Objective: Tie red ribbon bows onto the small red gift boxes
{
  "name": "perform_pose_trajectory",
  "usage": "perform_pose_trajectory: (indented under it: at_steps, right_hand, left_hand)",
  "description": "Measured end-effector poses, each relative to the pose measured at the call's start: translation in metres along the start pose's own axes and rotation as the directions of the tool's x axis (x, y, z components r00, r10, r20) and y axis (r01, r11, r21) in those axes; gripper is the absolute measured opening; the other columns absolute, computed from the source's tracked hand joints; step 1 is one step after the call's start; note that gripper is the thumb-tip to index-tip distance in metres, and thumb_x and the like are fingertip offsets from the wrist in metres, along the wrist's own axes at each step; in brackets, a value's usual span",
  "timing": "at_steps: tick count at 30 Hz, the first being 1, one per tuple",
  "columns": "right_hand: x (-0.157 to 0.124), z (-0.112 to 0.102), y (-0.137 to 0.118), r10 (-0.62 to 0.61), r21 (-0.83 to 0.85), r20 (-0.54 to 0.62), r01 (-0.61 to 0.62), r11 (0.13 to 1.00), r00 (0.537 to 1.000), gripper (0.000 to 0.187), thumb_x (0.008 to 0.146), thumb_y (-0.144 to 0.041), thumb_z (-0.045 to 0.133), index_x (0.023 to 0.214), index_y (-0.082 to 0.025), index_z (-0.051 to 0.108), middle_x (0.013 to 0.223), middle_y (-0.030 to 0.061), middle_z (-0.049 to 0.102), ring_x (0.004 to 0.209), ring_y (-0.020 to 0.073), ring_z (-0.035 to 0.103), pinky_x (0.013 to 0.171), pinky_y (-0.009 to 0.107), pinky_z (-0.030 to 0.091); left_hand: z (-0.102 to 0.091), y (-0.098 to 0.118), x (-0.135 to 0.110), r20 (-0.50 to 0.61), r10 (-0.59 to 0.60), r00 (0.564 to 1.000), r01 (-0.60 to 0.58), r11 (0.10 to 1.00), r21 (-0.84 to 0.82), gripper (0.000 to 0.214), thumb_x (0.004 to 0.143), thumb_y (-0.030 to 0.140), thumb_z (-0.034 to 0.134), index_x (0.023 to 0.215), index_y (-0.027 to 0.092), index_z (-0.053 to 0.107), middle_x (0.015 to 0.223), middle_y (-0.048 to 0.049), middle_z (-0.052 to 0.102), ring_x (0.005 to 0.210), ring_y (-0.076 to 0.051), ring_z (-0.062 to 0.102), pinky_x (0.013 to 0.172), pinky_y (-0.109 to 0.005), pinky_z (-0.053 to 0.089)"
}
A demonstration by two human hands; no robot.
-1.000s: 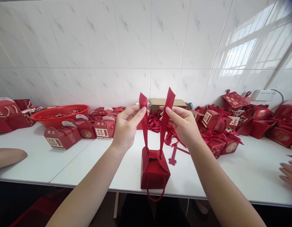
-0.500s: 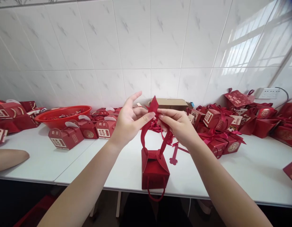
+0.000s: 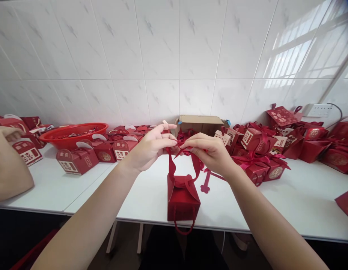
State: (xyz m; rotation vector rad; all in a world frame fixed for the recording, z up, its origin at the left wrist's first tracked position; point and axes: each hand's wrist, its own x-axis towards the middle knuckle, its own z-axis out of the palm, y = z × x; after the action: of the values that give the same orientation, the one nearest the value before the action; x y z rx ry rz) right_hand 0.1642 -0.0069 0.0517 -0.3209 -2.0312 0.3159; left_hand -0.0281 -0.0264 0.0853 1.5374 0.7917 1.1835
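Note:
A small red gift box (image 3: pixel 183 200) stands at the table's front edge, its cord handle hanging over the edge. Red ribbon (image 3: pixel 172 167) rises from the box top to both hands. My left hand (image 3: pixel 151 146) pinches the ribbon between thumb and fingers, with some other fingers stretched out. Close against it, my right hand (image 3: pixel 209 152) is closed on the ribbon too, fingertips pressed together. Both hands are above the box, and the fingers partly hide where the ribbon strands cross.
A loose dark-red ribbon strip (image 3: pixel 206 183) lies right of the box. An orange basin (image 3: pixel 74 137) and red boxes (image 3: pixel 78 161) are at left. A cardboard box (image 3: pixel 202 120) stands by the wall. More ribboned boxes (image 3: pixel 258 140) are piled at right. Another person's arm (image 3: pixel 10 165) rests at far left.
The upright ribbon end has gone down between my fingers, and my hands have lowered slightly. The ribbon loop over the box has changed shape. The other person's arm has come further into view.

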Motion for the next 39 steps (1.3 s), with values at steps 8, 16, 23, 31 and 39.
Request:
perform_pose_trajectory:
  at_steps: [8,16,23,31,39]
  right_hand:
    - [-0.008,0.010,0.004,-0.125,-0.216,-0.230,0.075,0.973,0.965,0.024,0.087,-0.015,0.053,0.099,-0.026,0.071,0.102,0.0051,0.070,0.097,0.0198,0.061,0.086,0.038,0.050]
    - [-0.097,0.008,0.004,0.366,0.065,-0.706,-0.460,0.886,0.606,0.019,0.083,-0.032,0.062,0.093,-0.019,0.071,0.086,0.0064,0.070,0.076,0.0215,0.067,0.072,0.036,0.054]
    - [-0.210,-0.010,0.026,0.603,0.081,-0.751,-0.869,0.488,0.268,0.037,0.075,-0.051,0.064,0.080,-0.014,0.068,0.071,0.0094,0.067,0.069,0.0256,0.064,0.069,0.039,0.051]
    - [-0.146,0.013,0.014,0.565,-0.032,-0.364,-0.617,0.787,0.740,0.031,0.085,-0.036,0.057,0.112,-0.024,0.063,0.115,0.0107,0.060,0.107,0.0240,0.057,0.088,0.041,0.050]
    - [-0.110,0.040,0.018,0.563,-0.034,0.064,-0.562,0.826,0.824,0.034,0.078,-0.037,0.066,0.110,-0.026,0.067,0.131,0.0104,0.054,0.118,0.0283,0.052,0.090,0.044,0.050]
  left_hand:
    - [0.007,-0.016,0.000,-0.112,0.210,0.971,-0.204,0.977,0.061,0.038,0.082,0.030,0.060,0.119,0.025,0.058,0.080,-0.0016,0.066,0.078,-0.017,0.063,0.079,-0.033,0.049]
    - [-0.036,-0.069,-0.038,-0.351,0.630,0.693,-0.210,0.642,0.737,0.032,0.075,0.024,0.065,0.107,0.025,0.064,0.066,0.0036,0.045,0.062,-0.013,0.045,0.066,-0.025,0.042]
    - [-0.091,-0.161,-0.098,-0.459,0.264,0.848,0.232,0.593,0.771,0.016,0.077,0.024,0.053,0.088,0.022,0.065,0.068,0.0018,0.045,0.065,-0.015,0.050,0.064,-0.027,0.041]
    - [-0.022,-0.146,-0.079,-0.439,0.129,0.889,0.122,0.858,0.499,0.020,0.080,0.038,0.057,0.092,0.022,0.059,0.101,-0.0058,0.058,0.102,-0.023,0.057,0.091,-0.036,0.044]
    - [0.016,-0.137,-0.071,-0.361,-0.107,0.926,0.212,0.941,0.264,0.032,0.078,0.041,0.062,0.101,0.022,0.049,0.115,-0.0079,0.055,0.111,-0.023,0.053,0.087,-0.036,0.048]
